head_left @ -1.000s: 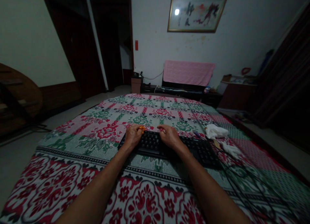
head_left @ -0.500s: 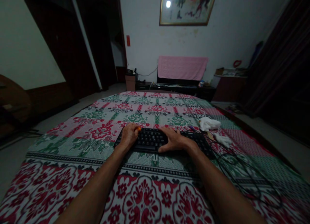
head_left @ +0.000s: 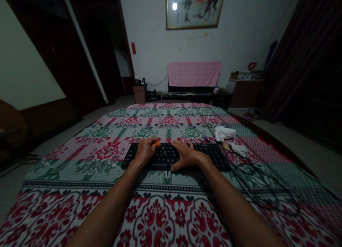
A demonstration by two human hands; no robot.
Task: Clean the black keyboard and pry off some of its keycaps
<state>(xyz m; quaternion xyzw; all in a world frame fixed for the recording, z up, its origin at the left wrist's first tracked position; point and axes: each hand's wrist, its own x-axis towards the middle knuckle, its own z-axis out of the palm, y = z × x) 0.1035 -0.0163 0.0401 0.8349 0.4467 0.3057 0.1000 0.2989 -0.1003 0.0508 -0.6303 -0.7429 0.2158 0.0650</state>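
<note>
A black keyboard [head_left: 167, 156] lies across a table covered with a red, green and white flowered cloth [head_left: 112, 147]. My left hand [head_left: 145, 151] rests on the keyboard's left part, its fingers pinched round a small orange thing [head_left: 158, 144]. My right hand [head_left: 186, 155] lies flat on the keys at the middle, fingers spread and holding nothing.
A black cable [head_left: 256, 183] loops over the cloth to the right of the keyboard. Two crumpled white tissues [head_left: 224, 133] lie beyond the keyboard's right end. Behind the table stand a low cabinet with a pink cloth [head_left: 194, 73] and a dark wardrobe on the right.
My right hand has gone from curled at the keyboard's far edge to lying flat on the keys. The left hand keeps its pinch on the orange thing. The view has shifted a little.
</note>
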